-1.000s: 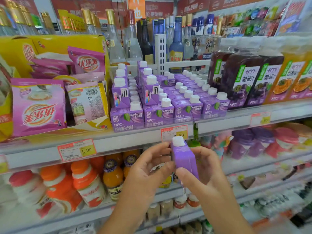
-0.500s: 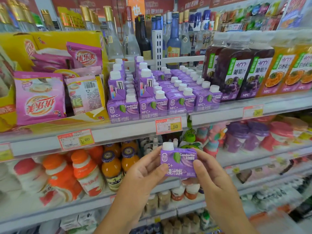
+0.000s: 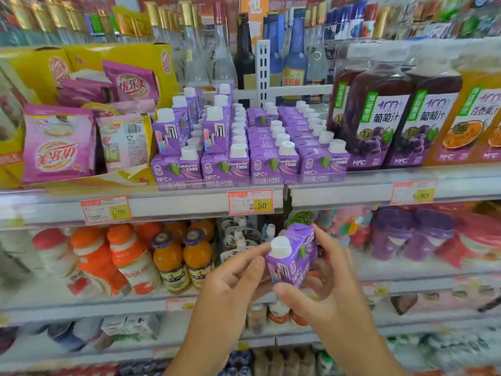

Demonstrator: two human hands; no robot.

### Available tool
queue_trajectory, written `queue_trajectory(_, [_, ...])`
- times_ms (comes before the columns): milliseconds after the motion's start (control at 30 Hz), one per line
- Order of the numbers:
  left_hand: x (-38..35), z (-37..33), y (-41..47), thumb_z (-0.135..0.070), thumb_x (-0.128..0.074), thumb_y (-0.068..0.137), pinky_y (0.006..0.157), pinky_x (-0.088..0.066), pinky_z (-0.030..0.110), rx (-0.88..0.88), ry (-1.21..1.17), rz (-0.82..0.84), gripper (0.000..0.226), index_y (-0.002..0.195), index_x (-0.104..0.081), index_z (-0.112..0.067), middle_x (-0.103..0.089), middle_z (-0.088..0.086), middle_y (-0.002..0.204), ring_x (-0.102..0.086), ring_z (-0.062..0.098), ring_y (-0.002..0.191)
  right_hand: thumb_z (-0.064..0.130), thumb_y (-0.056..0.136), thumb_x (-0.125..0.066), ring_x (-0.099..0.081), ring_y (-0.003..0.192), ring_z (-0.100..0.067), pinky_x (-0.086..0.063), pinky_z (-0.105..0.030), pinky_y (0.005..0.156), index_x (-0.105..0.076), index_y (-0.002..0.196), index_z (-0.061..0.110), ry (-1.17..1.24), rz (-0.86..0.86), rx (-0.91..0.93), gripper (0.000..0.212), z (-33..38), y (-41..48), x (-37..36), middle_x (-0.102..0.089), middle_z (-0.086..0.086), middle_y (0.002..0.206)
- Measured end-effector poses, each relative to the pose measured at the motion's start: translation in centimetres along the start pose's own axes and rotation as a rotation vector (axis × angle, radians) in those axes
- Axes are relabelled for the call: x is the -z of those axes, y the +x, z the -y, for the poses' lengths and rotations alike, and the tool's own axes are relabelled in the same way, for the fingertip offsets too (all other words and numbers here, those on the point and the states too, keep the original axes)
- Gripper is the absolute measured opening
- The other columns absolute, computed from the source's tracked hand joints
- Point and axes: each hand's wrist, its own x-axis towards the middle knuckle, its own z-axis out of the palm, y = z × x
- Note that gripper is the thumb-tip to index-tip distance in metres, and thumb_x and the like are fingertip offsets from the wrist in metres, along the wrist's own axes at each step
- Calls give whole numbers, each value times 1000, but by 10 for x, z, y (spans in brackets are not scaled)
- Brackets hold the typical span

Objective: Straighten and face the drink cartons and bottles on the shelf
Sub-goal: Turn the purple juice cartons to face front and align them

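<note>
A small purple juice carton [image 3: 292, 256] with a white cap is held between both hands in front of the lower shelf, tilted with its narrow side toward me. My left hand [image 3: 233, 280] pinches its left edge and my right hand [image 3: 325, 280] grips its right side and bottom. On the shelf above stand several rows of matching purple cartons [image 3: 249, 164], front labels facing out. Two cartons [image 3: 189, 126] stacked on the left rows are turned sideways. Dark grape juice bottles [image 3: 385, 118] and orange juice bottles [image 3: 471, 123] stand to the right.
Pink snack packets [image 3: 57, 142] in a yellow display box fill the shelf's left end. A white divider post [image 3: 262, 69] and glass bottles [image 3: 244, 55] stand behind the cartons. Price tags [image 3: 250, 202] line the shelf edge. Orange bottles [image 3: 168, 256] and yoghurt drinks [image 3: 127, 256] fill the lower shelf.
The carton has been turned in my hands: edge-on first, then front label facing me, now tilted with the narrow side and cap toward me. Both hands have sunk lower in view.
</note>
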Motion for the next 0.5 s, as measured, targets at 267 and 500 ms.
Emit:
queue_trajectory(267, [-8,5,9,-31,-72,77,76,-51,13,9,197,-14,47,122,-61,-42,-68,-21,116,-64,-5,103,51,62,-84,-66,108,-11,-54,-20,79,-59,126,27,265,276,-177,73,4,10,28,-67,12,121])
queue_trajectory(500, [8,15,16,-18,-75,67,79,-55,22,-31,157,-24,52,117,-62,-20,-74,-4,107,-69,12,102,52,73,-71,-69,97,-20,-59,-36,73,-63,114,44,123,230,-111,43,1,13,23,-64,4,120])
